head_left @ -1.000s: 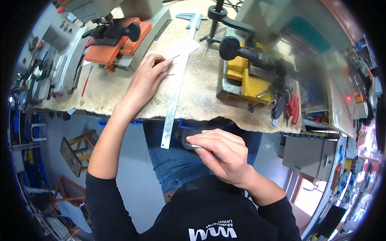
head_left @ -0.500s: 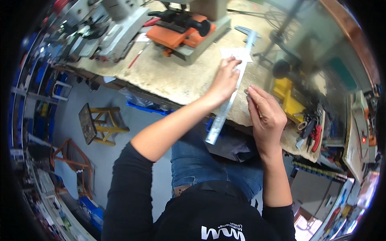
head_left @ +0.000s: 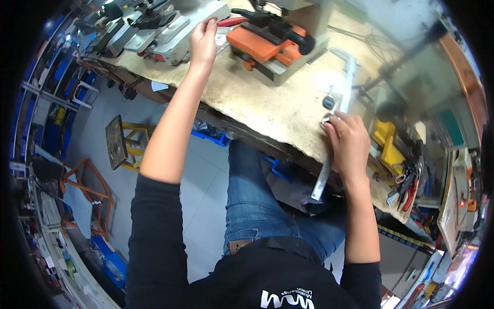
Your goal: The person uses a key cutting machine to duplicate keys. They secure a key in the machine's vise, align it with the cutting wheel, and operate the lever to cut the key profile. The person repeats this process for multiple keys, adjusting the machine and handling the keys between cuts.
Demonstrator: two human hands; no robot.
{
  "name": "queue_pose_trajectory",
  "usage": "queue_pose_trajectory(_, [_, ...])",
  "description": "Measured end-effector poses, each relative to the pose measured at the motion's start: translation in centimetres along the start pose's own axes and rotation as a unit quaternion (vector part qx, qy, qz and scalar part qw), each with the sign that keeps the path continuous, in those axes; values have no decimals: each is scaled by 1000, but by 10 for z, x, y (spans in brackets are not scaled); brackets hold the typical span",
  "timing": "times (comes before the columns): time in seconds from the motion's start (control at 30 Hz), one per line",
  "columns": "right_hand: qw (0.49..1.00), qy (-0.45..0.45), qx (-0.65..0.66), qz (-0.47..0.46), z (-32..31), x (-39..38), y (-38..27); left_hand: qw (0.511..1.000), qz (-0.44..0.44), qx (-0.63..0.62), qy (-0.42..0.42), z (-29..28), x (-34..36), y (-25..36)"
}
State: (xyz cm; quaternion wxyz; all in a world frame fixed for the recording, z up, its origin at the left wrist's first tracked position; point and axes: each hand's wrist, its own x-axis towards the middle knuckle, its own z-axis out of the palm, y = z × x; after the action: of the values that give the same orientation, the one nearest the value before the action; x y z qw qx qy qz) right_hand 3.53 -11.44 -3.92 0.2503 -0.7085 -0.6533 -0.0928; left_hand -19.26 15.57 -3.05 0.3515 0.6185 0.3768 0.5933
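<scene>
My left hand (head_left: 204, 45) reaches to the far left over the bench, its fingers stretched forward beside a red-handled tool (head_left: 232, 21). Nothing shows in its grasp. My right hand (head_left: 351, 145) pinches a small round metal piece (head_left: 325, 119) between thumb and fingers. Below and beside that hand lies a long steel caliper (head_left: 347, 85), its jaws toward the back and its far end (head_left: 320, 186) jutting past the bench's front edge. A small black round object (head_left: 328, 101) with a thin light stem rests left of the caliper, next to white paper (head_left: 325, 81).
An orange clamp (head_left: 257, 42) on a machine base stands at the back middle. Grey machinery (head_left: 185, 33) fills the bench's left end. To the right are a yellow part (head_left: 387, 139) and several pliers (head_left: 410, 188). A wooden stool (head_left: 116, 141) stands on the floor.
My left hand has left the caliper and swung far left, past the orange clamp. The small black object now shows beside the caliper. My right hand still pinches its small metal piece.
</scene>
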Motion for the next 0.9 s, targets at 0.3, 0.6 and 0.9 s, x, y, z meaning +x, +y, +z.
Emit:
queue_pose_trajectory(0.3, [793, -11, 544, 274, 41, 95, -50, 955, -202, -146, -161, 26, 10, -36])
queue_pose_trajectory(0.6, [784, 109, 580, 190, 103, 94, -74, 935, -264, -165, -170, 24, -23, -1])
queue_pose_trajectory(0.9, [768, 63, 605, 201, 70, 46, -88, 951, -221, -188, -103, 0, -76, 1])
